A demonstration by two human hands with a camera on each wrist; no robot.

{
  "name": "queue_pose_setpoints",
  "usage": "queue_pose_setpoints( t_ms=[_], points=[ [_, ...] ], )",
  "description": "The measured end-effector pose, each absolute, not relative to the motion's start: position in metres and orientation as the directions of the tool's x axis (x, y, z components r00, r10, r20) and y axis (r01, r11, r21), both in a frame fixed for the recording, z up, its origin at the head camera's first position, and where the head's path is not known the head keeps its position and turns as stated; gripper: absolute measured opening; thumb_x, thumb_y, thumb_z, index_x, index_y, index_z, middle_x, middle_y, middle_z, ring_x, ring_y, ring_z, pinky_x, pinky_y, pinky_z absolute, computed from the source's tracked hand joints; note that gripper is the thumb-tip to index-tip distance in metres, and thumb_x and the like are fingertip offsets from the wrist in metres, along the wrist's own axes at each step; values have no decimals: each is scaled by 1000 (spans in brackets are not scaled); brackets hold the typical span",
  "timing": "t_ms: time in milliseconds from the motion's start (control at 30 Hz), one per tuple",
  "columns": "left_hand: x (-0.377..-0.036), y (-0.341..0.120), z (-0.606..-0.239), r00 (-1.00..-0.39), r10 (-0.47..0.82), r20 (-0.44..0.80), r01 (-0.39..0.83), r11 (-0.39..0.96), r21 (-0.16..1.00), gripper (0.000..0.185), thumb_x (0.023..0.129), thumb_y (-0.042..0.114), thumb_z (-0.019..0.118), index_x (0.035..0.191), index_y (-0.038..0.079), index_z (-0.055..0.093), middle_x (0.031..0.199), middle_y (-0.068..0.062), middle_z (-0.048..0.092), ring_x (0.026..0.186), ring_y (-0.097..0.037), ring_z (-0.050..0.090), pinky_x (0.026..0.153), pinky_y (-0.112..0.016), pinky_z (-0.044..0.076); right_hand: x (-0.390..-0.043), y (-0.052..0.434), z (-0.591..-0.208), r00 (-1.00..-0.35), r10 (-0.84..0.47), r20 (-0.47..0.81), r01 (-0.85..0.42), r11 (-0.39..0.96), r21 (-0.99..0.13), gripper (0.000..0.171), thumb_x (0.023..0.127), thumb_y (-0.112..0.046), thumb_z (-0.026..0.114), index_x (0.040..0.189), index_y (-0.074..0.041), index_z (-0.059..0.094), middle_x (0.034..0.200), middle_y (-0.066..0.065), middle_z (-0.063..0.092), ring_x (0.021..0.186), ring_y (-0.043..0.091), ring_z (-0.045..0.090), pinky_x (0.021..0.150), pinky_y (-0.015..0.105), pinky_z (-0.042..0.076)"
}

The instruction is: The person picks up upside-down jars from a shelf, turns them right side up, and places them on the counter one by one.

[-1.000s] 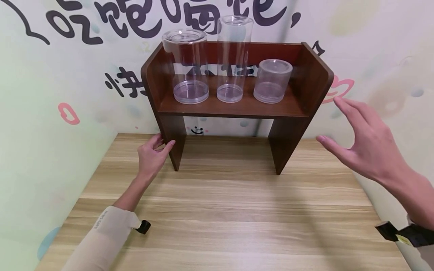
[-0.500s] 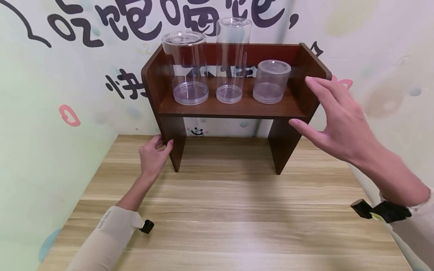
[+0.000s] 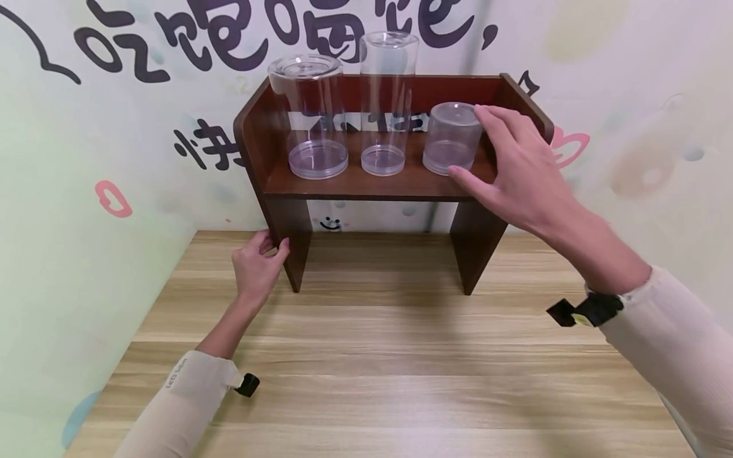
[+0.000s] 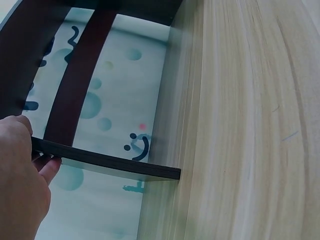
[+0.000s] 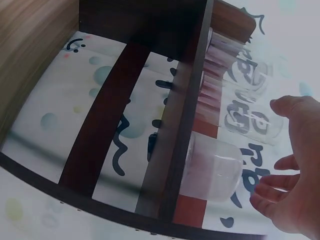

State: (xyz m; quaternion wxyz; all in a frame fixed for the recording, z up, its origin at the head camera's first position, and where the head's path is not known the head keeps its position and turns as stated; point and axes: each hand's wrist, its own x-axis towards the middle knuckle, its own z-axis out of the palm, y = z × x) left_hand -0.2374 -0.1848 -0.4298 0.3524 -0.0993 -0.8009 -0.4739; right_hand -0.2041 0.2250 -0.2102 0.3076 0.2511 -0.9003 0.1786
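Left hand (image 3: 256,267) down at the foot of the dark wooden shelf unit (image 3: 372,184), grip closed round the front edge of its left side panel, thumb in front and fingers curled behind it; same hold seen from the left wrist view, fingers (image 4: 47,167) wrapped over the thin panel edge. Right hand (image 3: 518,172) raised to shelf height, grip open, fingers spread and nearly straight, cupped round the right side of the short clear plastic jar (image 3: 452,138); thumb low near the jar's base, index finger up by its lid. From the head view, touching or just short of touching: cannot tell. In the right wrist view, fingertips (image 5: 272,187) just beside the jar (image 5: 212,170), a narrow gap apparently left between.

Short jar upright at the right end of the shelf board, lid on. To its left, in the middle, a tall narrow clear jar (image 3: 388,102), upright. Further left, a wide tall clear jar (image 3: 312,114), also upright with a lid. All three in one row, close but apart.

Shelf unit on a light wood-grain tabletop (image 3: 378,369), pushed back against a pale wall (image 3: 114,159) with dark painted lettering. Beige sleeves on both forearms, a small black strap at each wrist.
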Motion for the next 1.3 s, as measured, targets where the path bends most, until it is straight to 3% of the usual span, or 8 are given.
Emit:
queue_pose_setpoints(
  t_ms=[233,367,500,1067,1300],
  points=[
    [-239,-186,-431,-728,-182,661,494,530,689,21,88,0,80,105,-12,75,98,-27,78,88,-43,79,78,-4,54,-231,217,-210,-713,-322,623,-523,835,-168,80,94,-34,79,159,-3,44,157,23,48,145,41,43,119,58,41],
    [-239,-185,-431,-732,-184,656,484,537,691,21,88,1,80,105,-11,75,98,-26,78,88,-41,79,79,-27,64,-244,217,-210,-727,-307,614,-506,844,-177,80,95,-35,79,158,-2,45,157,24,48,145,42,42,119,58,40],
    [-237,-184,-430,-735,-183,653,478,542,691,20,89,1,80,104,-11,75,99,-26,78,89,-41,79,78,-45,62,-255,218,-211,-748,-287,598,-478,859,-185,80,95,-36,78,158,0,44,159,25,45,147,42,40,122,57,37],
    [-238,-185,-431,-727,-181,662,483,551,680,21,88,1,80,104,-12,74,98,-27,78,89,-41,79,78,-45,63,-279,213,-214,-826,-247,507,-432,855,-288,73,99,-37,71,161,-9,45,164,21,40,151,41,38,128,59,27],
    [-238,-185,-431,-727,-175,664,484,556,676,21,89,0,80,104,-12,74,99,-28,78,89,-42,79,77,-46,64,-281,212,-216,-838,-229,495,-417,854,-312,69,99,-37,71,159,-10,49,162,20,43,150,38,38,127,59,30]
  ],
)
